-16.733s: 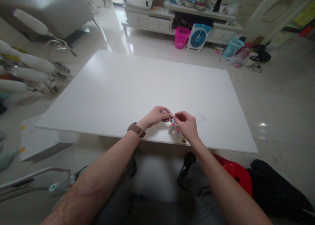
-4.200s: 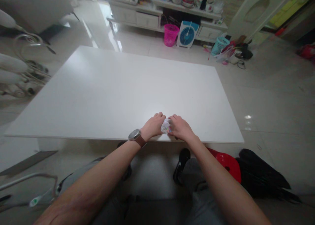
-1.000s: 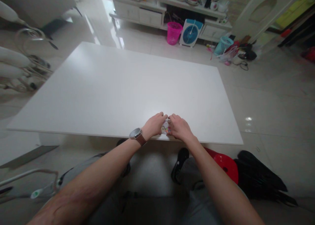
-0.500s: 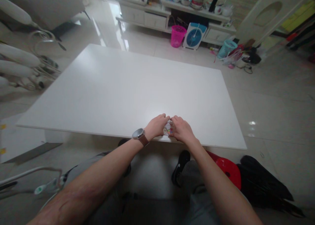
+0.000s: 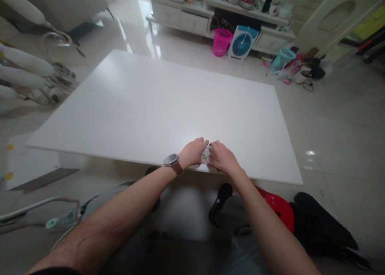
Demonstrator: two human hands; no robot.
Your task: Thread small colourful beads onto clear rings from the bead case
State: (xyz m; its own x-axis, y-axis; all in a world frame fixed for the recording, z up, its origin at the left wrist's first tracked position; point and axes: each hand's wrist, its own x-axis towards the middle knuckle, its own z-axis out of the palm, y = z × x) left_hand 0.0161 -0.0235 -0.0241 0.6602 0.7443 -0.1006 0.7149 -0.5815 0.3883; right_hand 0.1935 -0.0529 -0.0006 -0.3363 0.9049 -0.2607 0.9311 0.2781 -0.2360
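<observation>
A small, flat piece with a colourful printed pattern is between my two hands at the near edge of the white table. It is too small to tell its kind. My left hand grips its left side, with a watch on that wrist. On the opposite side, my right hand has its fingers curled round the piece's right edge. Both hands rest low over the tabletop, and their fingers cover parts of the piece.
Beyond the table, a pink basket, a blue-and-white fan and a teal basket stand before a low cabinet. A red stool is at my right. White-padded metal frames stand at the left.
The whole view has shifted slightly as my head moved. Both hands keep their hold on the small patterned piece at the table's near edge, with little movement.
</observation>
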